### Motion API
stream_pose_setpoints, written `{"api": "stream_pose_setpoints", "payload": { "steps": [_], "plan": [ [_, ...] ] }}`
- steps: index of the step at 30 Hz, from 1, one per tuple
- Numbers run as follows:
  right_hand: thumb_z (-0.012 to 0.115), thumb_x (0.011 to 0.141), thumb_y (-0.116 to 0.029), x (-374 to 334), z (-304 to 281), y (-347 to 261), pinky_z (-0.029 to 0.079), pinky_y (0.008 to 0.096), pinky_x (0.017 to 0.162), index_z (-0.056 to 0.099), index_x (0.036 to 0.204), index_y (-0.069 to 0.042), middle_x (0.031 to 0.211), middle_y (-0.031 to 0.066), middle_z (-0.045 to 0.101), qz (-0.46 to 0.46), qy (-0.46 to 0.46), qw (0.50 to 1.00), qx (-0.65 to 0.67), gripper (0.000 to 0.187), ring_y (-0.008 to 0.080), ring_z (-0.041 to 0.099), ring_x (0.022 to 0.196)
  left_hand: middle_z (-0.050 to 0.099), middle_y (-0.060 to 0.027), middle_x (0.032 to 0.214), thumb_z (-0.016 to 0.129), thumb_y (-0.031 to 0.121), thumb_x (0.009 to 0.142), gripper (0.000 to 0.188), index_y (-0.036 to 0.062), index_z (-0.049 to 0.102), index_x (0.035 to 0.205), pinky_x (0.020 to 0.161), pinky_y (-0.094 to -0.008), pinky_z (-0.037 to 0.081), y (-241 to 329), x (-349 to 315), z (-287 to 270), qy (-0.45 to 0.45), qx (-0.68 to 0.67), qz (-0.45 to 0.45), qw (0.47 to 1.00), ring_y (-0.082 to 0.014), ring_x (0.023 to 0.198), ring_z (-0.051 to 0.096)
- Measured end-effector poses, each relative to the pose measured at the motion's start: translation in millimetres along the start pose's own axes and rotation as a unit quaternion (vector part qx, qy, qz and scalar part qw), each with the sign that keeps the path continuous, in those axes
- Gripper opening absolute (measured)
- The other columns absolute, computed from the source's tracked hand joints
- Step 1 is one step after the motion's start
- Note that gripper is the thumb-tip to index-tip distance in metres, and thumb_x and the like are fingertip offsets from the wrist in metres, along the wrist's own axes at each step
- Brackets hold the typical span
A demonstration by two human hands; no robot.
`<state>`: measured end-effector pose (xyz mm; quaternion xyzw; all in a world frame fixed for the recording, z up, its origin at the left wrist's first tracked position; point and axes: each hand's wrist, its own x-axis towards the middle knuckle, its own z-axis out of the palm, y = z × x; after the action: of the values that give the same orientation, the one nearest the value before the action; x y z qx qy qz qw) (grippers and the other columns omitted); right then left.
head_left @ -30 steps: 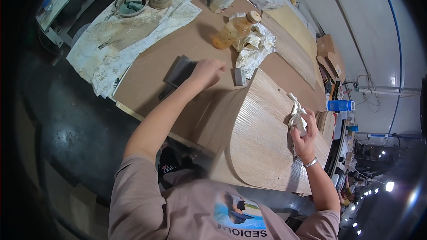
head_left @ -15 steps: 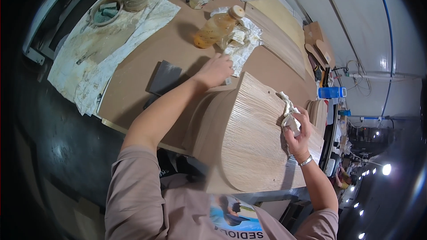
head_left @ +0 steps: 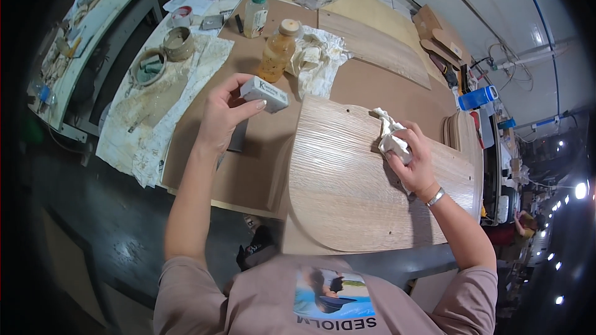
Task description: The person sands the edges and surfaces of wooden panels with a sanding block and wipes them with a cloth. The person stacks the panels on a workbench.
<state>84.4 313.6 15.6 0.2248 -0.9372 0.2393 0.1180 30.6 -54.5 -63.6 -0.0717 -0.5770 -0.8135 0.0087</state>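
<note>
Left hand: the left hand (head_left: pixel 228 113) pinches a small grey block (head_left: pixel 266 93) between thumb and fingers; parts of the fingers are hidden behind the block.
Grey block: held up above the bench (head_left: pixel 261 164), left of the wood panel's upper corner; its underside cannot be seen.
Right hand: the right hand (head_left: pixel 415 160) is curled around a bunched white cloth (head_left: pixel 388 127) on the panel; the fingers and shadow cover part of the cloth, so how tightly it is gripped is hard to judge.
Wood panel: the pale, grained wood panel (head_left: pixel 347 186) lies under the right hand and cloth, the right forearm crossing its lower right part.
Dark slab: the dark slab (head_left: pixel 237 139) is mostly hidden behind the left wrist.
Amber bottle: the amber bottle (head_left: pixel 277 56) stands just beyond the block, its base partly covered.
Background person: a distant person (head_left: pixel 528 223) at the right is small and dim.
Changed: a second ago the block rested beside the panel's corner; now it is lifted. The slab, then more exposed, is now largely covered.
Unchanged: the right hand keeps the cloth on the panel.
</note>
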Motion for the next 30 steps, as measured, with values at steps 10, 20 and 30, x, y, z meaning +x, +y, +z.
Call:
{"api": "stream_pose_setpoints", "payload": {
  "steps": [10,20,30],
  "plan": [
    [0.071,0.074,-0.017,-2.3,1.4,-0.3,0.052,0.0431,0.078,0.062,0.104,-0.002,0.111,0.0183,0.061,-0.023,0.005,1.000,-0.001,0.034,0.0371,0.063,0.093,0.065,-0.0006,0.093,0.071,0.003,0.086,0.027,-0.0011,0.062,0.111,0.075,-0.0229,0.049,25.9,19.1,37.6,-0.027,0.128,0.082,0.988,-0.0074,0.083,0.060],
    [0.069,0.075,-0.017,-5.8,-1.3,5.3,0.051,0.0417,0.074,0.060,0.099,-0.004,0.099,0.0146,0.059,-0.032,0.031,0.999,0.002,0.029,0.0343,0.062,0.086,0.065,-0.0005,0.089,0.069,-0.001,0.084,0.026,-0.0021,0.064,0.110,0.072,-0.0236,0.049,54.4,-17.5,40.2,-0.045,0.219,0.046,0.974,-0.0063,0.080,0.060],
    [0.068,0.074,-0.016,-9.4,-1.9,6.1,0.050,0.0405,0.078,0.059,0.103,0.000,0.102,0.0161,0.058,0.006,0.003,1.000,0.016,0.034,0.0359,0.061,0.089,0.064,-0.0004,0.088,0.070,-0.001,0.085,0.022,-0.0021,0.064,0.106,0.071,-0.0227,0.050,45.7,-9.5,35.4,-0.086,0.236,0.025,0.968,-0.0066,0.079,0.060]
  ]
}}
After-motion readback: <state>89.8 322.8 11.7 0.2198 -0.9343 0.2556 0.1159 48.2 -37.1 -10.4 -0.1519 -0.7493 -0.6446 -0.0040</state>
